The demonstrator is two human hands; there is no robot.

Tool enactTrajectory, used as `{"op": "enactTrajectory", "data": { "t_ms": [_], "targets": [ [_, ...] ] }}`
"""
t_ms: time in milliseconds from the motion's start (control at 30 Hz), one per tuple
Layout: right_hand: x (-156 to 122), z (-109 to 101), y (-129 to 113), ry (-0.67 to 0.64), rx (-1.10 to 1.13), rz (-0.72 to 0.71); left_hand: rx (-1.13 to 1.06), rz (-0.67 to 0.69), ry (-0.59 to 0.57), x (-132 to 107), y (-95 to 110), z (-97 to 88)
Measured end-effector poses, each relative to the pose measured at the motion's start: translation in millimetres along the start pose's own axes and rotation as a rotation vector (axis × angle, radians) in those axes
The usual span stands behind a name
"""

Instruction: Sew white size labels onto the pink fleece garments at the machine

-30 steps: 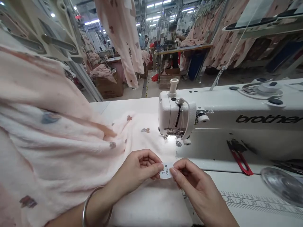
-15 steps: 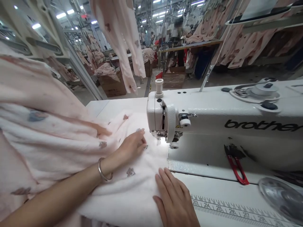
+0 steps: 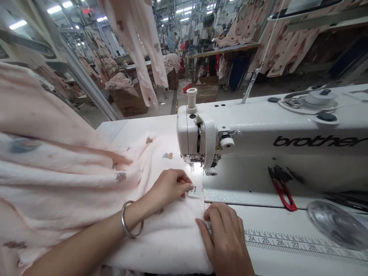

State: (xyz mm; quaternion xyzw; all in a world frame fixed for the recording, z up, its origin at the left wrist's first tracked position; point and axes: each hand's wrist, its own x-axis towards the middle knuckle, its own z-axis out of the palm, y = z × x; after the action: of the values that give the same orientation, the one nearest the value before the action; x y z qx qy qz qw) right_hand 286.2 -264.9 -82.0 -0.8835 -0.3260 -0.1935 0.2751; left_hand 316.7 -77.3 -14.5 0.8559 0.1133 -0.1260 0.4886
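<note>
Pale pink printed fabric (image 3: 172, 237) lies over the left of the sewing table, its right edge running toward the needle area of the white sewing machine (image 3: 191, 132). My left hand (image 3: 169, 188), with a bangle at the wrist, pinches a small white size label (image 3: 194, 191) with dark print. The label lies on the fabric near its right edge, just in front of the presser foot. My right hand (image 3: 225, 234) is at the same edge, closer to me, its fingers curled and its thumb over the fabric; the exact grip is partly hidden.
Red-handled thread snips (image 3: 283, 189) lie under the machine arm. A clear round dish (image 3: 337, 224) stands at the right, beyond the printed ruler (image 3: 287, 242). Pink garment pieces (image 3: 143, 50) hang ahead, and a cardboard box (image 3: 129, 99) stands on the floor behind.
My left hand has moved right and nearer to me, bringing the label to the fabric's edge. My right hand has shifted right, from lying flat to curled fingers. The view has tilted slightly.
</note>
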Motion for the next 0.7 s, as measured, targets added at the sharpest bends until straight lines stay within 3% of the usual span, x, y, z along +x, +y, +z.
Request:
{"op": "enactTrajectory", "data": {
  "t_ms": [167, 333, 500, 600, 700],
  "targets": [
    [-5.3, 2.1, 1.0, 0.019, -0.061, 0.003, -0.07, -0.047, -0.018, 5.1, -14.4, 7.3],
    [-6.4, -0.1, 2.2, -0.052, -0.032, 0.017, -0.12, -0.023, -0.003, -0.4, -8.4, 6.1],
    [-6.5, -1.4, 1.6, -0.075, 0.0, 0.037, -0.036, 0.0, 0.002, -3.6, -6.1, 1.3],
    [-6.3, -0.3, 0.9, -0.064, 0.042, 0.067, 0.074, 0.077, 0.092, -3.0, -7.1, -5.1],
    [-3.4, -3.0, 3.4, -0.023, 0.115, 0.134, 0.244, 0.285, 0.204, 2.1, -9.9, -9.9]
  ]
}}
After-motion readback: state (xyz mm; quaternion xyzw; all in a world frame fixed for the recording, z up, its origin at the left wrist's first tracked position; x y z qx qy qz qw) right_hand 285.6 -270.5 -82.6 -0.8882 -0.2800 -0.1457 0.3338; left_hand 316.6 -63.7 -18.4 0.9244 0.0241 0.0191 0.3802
